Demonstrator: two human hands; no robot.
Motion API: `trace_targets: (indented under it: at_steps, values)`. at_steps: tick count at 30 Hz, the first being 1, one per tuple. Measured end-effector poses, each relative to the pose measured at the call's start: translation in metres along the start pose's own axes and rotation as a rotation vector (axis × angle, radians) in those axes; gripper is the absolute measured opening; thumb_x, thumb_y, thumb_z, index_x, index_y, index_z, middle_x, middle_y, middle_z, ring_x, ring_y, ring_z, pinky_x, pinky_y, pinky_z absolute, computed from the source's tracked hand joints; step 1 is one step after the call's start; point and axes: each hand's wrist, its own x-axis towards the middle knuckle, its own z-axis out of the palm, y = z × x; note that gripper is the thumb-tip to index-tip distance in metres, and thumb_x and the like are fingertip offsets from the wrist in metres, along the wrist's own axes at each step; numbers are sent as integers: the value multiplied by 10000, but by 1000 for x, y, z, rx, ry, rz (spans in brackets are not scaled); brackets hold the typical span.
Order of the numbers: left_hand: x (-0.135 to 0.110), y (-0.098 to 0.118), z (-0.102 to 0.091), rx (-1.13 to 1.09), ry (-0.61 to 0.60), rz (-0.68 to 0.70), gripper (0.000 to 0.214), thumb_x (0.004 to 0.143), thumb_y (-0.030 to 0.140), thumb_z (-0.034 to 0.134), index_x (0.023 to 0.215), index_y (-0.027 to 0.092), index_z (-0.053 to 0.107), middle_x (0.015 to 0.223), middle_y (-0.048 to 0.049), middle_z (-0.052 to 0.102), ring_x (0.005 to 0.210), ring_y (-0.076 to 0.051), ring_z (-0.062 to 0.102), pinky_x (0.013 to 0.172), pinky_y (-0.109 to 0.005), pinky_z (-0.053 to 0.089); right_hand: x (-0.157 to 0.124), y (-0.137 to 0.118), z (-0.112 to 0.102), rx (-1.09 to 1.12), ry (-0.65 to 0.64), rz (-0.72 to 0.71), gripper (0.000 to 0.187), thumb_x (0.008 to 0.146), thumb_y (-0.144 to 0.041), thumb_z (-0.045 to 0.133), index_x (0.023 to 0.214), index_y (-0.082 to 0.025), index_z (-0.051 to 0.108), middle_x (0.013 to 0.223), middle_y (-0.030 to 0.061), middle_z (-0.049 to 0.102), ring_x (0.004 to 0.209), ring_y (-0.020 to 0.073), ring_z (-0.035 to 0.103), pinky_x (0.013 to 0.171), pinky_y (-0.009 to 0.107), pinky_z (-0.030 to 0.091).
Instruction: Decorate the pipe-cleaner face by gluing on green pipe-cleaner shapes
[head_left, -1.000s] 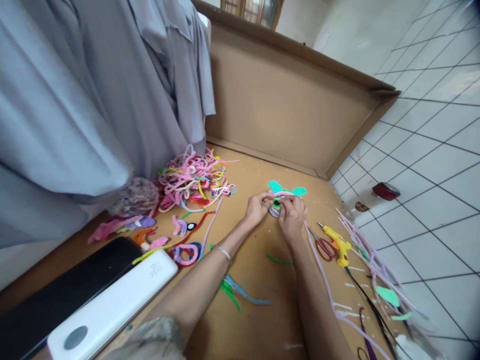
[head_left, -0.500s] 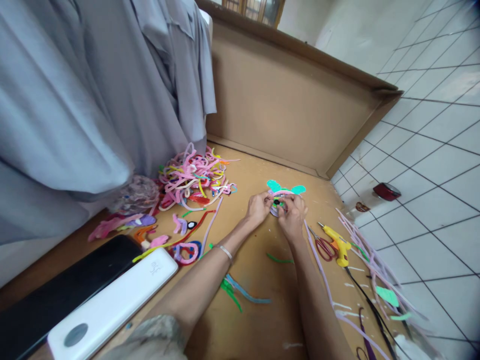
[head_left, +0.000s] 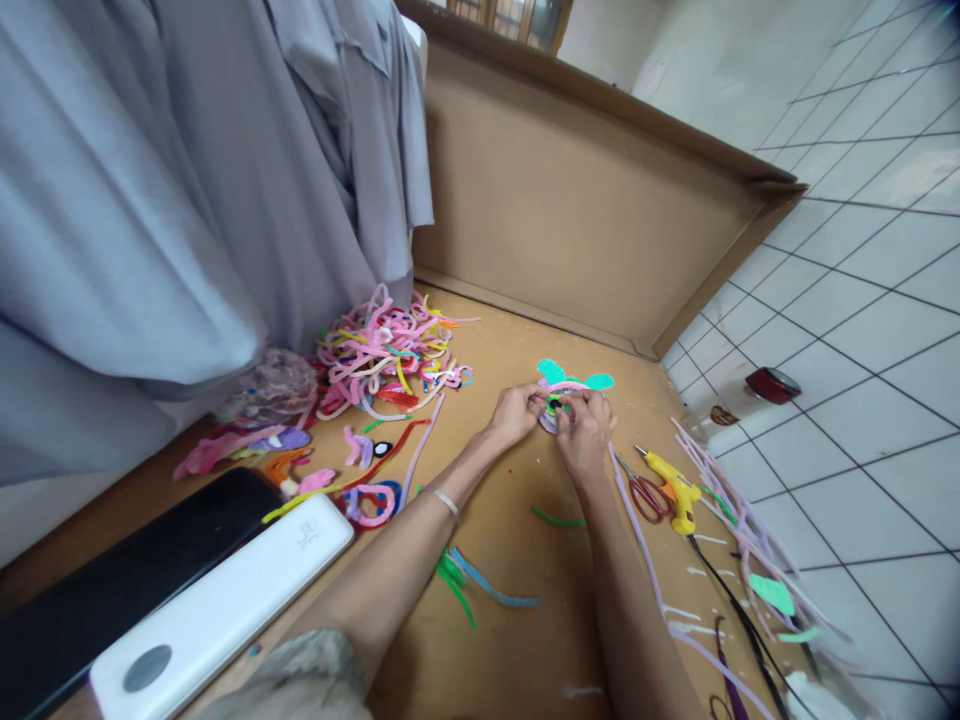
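Note:
Both hands meet at a small pipe-cleaner craft piece [head_left: 550, 422] on the cardboard, with a lilac ring, a pink arc on top, bright green inside and a black round spot in the middle. Two teal ear-like shapes [head_left: 599, 381] stick out beyond its far edge. My left hand [head_left: 517, 412] pinches its left side. My right hand [head_left: 587, 425] has its fingers closed at the piece's right side, by the black spot. The fingertips cover much of the piece. A lilac pipe cleaner [head_left: 634, 510] runs from beside my right wrist toward the near right.
A heap of pink pipe cleaners [head_left: 375, 355] lies left, near a white power bank [head_left: 225, 610] and a black slab [head_left: 142, 590]. On the right are red-handled scissors [head_left: 649, 500], a yellow glue gun [head_left: 675, 490] and lilac strands [head_left: 739, 510]. A cardboard wall [head_left: 585, 210] rises behind.
The view has shifted very slightly. Both hands stay at the craft piece with nearly the same grip; nothing else has visibly moved.

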Motion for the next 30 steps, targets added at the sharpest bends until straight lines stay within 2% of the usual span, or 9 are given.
trace_targets:
  at_steps: [5, 14, 30]
  values:
    - [3, -5, -3, 9, -26, 55, 247, 704, 44, 608, 900, 145, 719, 745, -8, 695, 657, -98, 611, 679, -198, 504, 0, 0, 0, 2, -9, -20, 172, 863, -214, 508, 944, -209, 660, 1043, 85, 576, 1009, 247, 477, 842, 379, 318]
    - [-3, -4, -4, 234, 4, 200, 190, 783, 83, 603, 909, 149, 730, 834, -55, 699, 748, -139, 613, 770, -254, 485, 0, 0, 1, -26, 14, -27, 177, 878, -214, 496, 921, -206, 668, 1020, 83, 580, 977, 233, 482, 823, 360, 313]
    - [-7, -4, -2, 338, 1, 235, 176, 840, 127, 548, 837, 178, 716, 856, -58, 679, 793, -145, 609, 766, -247, 466, 1, 7, 4, 91, -28, -52, 204, 814, -168, 530, 948, -207, 679, 1034, 91, 561, 1015, 250, 475, 838, 380, 369]
